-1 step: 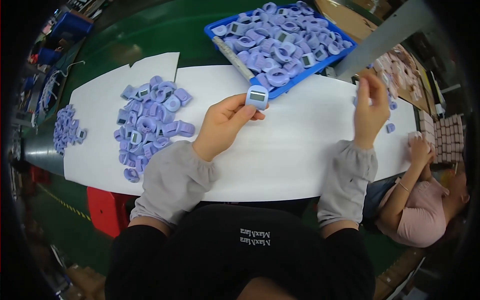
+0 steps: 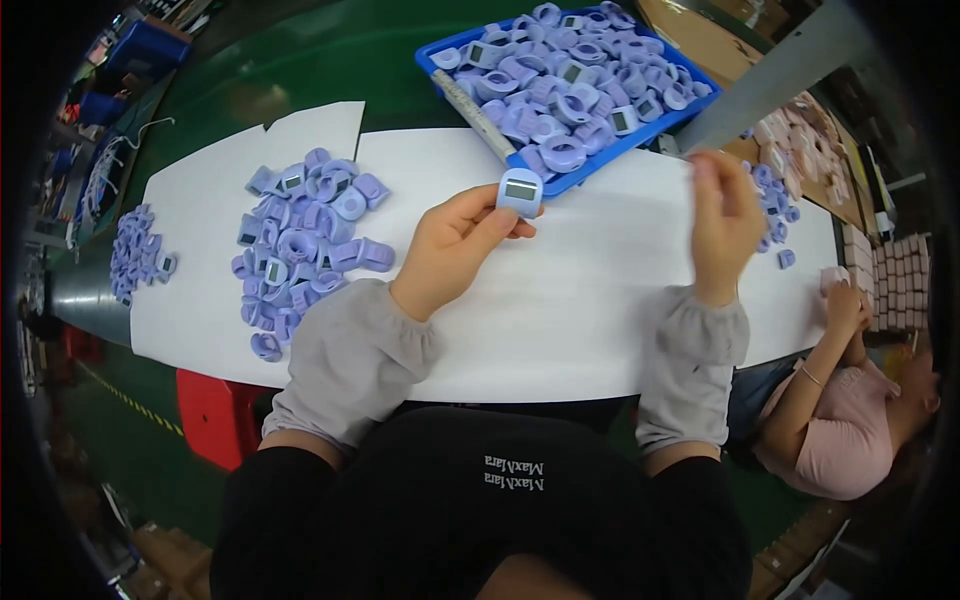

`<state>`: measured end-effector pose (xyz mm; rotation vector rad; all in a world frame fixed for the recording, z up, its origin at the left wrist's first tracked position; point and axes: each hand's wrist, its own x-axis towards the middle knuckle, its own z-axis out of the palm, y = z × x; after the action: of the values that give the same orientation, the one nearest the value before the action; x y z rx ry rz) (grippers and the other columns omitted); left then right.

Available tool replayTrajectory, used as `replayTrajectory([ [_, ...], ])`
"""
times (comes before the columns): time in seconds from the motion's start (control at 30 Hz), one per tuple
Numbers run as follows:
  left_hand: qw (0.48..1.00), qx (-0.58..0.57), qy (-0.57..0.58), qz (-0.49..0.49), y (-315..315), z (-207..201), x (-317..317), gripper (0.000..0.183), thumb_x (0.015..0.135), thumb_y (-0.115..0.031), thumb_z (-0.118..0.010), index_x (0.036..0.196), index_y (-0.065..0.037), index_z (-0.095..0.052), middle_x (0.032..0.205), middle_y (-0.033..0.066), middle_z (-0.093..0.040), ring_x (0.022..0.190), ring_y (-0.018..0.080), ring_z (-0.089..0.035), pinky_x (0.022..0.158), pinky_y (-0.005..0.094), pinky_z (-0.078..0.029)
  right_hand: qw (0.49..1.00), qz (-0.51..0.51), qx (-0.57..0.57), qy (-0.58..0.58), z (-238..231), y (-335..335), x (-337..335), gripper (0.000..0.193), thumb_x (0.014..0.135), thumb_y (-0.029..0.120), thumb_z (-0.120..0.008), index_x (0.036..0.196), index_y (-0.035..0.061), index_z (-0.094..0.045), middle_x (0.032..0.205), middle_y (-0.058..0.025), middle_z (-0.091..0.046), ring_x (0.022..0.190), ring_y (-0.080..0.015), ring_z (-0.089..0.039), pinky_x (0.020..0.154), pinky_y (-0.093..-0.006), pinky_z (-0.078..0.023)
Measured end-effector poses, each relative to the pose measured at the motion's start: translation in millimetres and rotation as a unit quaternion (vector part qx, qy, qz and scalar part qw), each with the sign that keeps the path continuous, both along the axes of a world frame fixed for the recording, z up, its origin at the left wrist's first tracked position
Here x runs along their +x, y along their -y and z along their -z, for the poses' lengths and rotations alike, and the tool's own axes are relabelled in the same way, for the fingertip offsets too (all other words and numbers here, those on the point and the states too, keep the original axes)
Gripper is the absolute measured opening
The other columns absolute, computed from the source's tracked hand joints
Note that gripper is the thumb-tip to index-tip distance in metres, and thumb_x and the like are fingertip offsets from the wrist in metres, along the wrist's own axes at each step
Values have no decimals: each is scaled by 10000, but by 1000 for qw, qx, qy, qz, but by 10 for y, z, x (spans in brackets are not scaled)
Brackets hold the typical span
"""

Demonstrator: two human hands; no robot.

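My left hand [image 2: 452,245] is closed on a small lilac digital device [image 2: 521,192], gripped between thumb and fingers over the white table sheet. Its rounded front, with a grey display window, faces up. My right hand [image 2: 727,225] is raised over the right part of the sheet, its fingers drawn together and the tips smeared; whatever they may hold cannot be made out. Just beyond it lies a pile of small lilac pieces [image 2: 773,198]. Left of my left hand spreads a heap of similar ring-shaped lilac devices [image 2: 297,245], some with displays showing.
A blue tray [image 2: 606,150] full of lilac devices stands at the back, beside a grey metal post [image 2: 765,85]. Another lilac heap [image 2: 137,250] lies far left. At right, a person in pink [image 2: 835,430] handles pink pieces near stacked pink blocks [image 2: 901,285]. A red stool [image 2: 217,415] stands below the table.
My right hand has shifted left, uncovering more of the small lilac pieces. The left hand keeps its hold on the device. The whole view has shifted slightly.
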<state>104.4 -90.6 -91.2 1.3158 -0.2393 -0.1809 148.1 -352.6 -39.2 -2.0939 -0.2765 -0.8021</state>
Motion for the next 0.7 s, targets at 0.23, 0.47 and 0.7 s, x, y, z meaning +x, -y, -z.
replayTrajectory([
  [0.23, 999, -45, 11, 25, 78, 59, -72, 336, 980, -116, -470, 1270, 53, -485, 1178, 142, -599, 1069, 193, -583, 950, 331, -458, 931, -337, 68, -121, 377, -740, -263, 459, 816, 31, -616, 1262, -20, -524, 1112, -121, -636, 916, -174, -598, 830, -286, -461],
  [0.47, 996, 33, 25, 80, -32, 88, -16, 355, 970, -115, -492, 1275, 67, -483, 1219, 149, -575, 1112, 205, -559, 966, 334, -448, 914, -373, 45, -152, 408, -688, -236, 495, 829, 14, -596, 1307, -31, -476, 1193, -162, -607, 1062, -213, -590, 946, -331, -439],
  [0.7, 998, -30, -1, 61, 33, 96, -54, 365, 945, -124, -560, 1266, 43, -515, 1117, 73, -614, 1002, 119, -576, 880, 262, -465, 902, -366, 86, -212, 473, -697, -282, 459, 855, -23, -571, 1300, -52, -463, 1171, -168, -603, 1087, -235, -585, 953, -350, -459],
])
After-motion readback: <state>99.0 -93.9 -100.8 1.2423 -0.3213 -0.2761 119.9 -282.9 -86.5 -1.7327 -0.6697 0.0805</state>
